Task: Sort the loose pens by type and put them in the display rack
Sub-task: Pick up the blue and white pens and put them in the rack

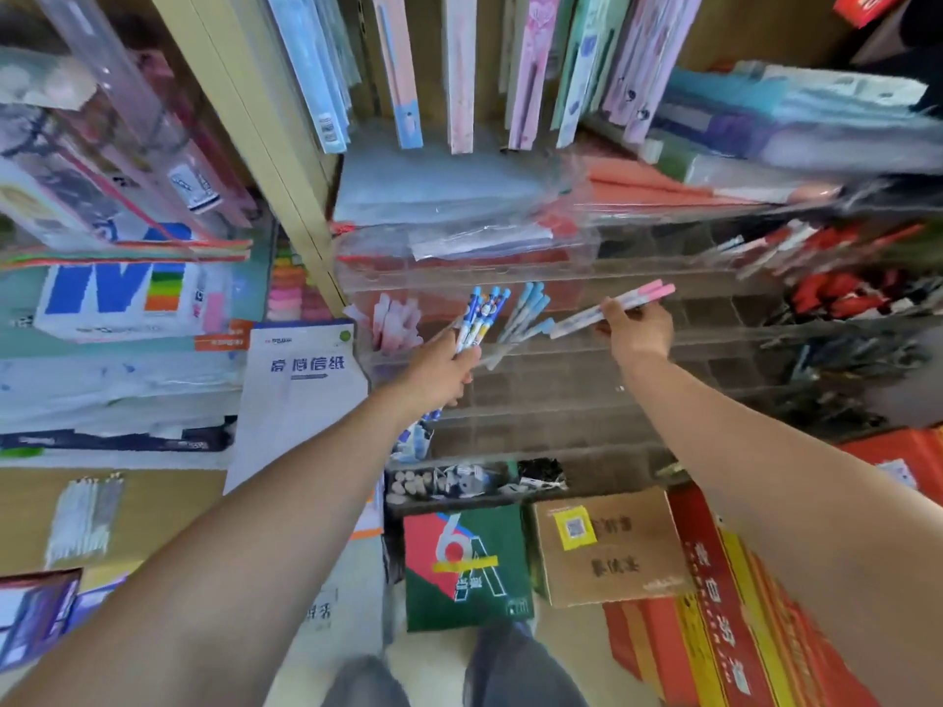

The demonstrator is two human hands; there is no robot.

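Fingers of my left hand grip blue-capped pens; right hand pinches pink-capped pens at their 3 o'clock, both before the clear display rack.

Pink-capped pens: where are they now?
In the head view, right of centre: the right hand holds the pink-capped pens before the clear plastic display rack, right of the light-blue-capped pens.
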